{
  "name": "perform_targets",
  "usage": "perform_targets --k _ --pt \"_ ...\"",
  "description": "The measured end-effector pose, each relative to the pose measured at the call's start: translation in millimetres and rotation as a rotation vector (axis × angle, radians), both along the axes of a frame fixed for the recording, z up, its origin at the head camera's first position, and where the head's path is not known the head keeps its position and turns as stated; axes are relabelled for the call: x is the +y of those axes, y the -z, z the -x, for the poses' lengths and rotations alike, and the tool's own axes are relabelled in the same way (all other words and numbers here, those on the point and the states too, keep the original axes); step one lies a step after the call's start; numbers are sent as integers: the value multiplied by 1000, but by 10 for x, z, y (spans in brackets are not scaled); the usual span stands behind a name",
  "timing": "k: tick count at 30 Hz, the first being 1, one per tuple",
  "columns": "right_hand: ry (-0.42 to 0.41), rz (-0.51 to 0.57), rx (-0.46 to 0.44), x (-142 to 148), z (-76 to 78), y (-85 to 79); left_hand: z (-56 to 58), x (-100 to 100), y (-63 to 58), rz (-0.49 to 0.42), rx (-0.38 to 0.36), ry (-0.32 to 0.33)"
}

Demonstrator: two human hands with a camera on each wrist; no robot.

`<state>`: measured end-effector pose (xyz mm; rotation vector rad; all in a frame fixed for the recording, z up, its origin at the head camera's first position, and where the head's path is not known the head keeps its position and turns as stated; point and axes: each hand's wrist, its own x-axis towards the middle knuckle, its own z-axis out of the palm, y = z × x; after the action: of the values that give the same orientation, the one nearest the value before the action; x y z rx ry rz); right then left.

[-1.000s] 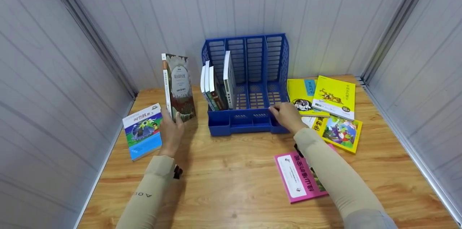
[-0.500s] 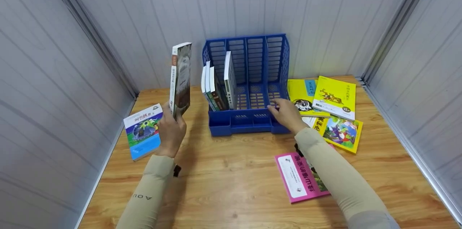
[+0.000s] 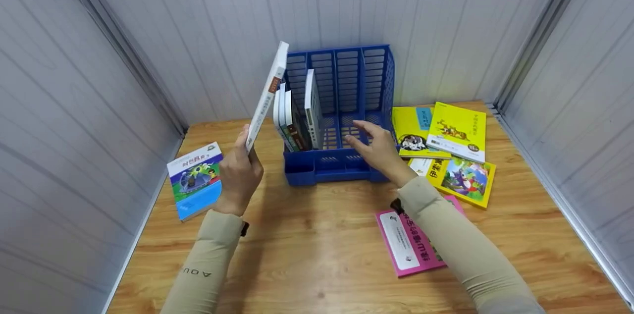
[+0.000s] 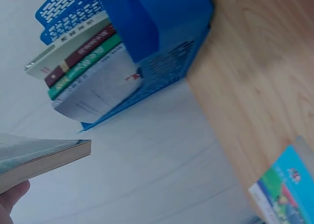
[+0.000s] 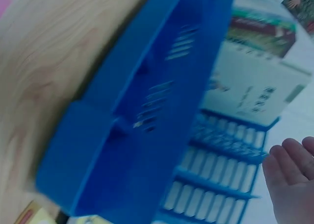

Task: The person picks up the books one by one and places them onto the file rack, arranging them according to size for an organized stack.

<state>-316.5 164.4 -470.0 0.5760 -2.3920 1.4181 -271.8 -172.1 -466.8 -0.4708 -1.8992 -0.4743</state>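
My left hand grips a book by its lower end, raised and leaning right, its white spine toward the head view. The book's top reaches the upper left corner of a blue book rack. Several books stand at the left of the rack, and one white-spined book stands upright beside them. My right hand hovers over the rack's front right part, fingers extended and holding nothing. In the left wrist view, the gripped book is apart from the rack.
A blue and white book lies at the left. On the right lie overlapping yellow books, another yellow book and a pink book partly under the right forearm. Panel walls enclose the wooden table.
My left hand has lifted the book, turned it spine-on and tilted it right toward the rack. My right hand has let go of the rack's front edge and moved up and left.
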Motion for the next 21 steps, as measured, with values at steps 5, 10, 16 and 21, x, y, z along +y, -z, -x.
perform_targets --k 5,10,16,21 --pt "-97 88 6 -111 -166 -156 -39 68 -70 64 64 1" --pt "-173 172 -16 -191 -343 -270 -95 145 -129 131 113 20" --pt "-270 270 -65 -253 -500 -364 -135 262 -201 216 177 32" --pt "-369 405 -103 -321 -582 -440 -153 363 -247 282 246 22"
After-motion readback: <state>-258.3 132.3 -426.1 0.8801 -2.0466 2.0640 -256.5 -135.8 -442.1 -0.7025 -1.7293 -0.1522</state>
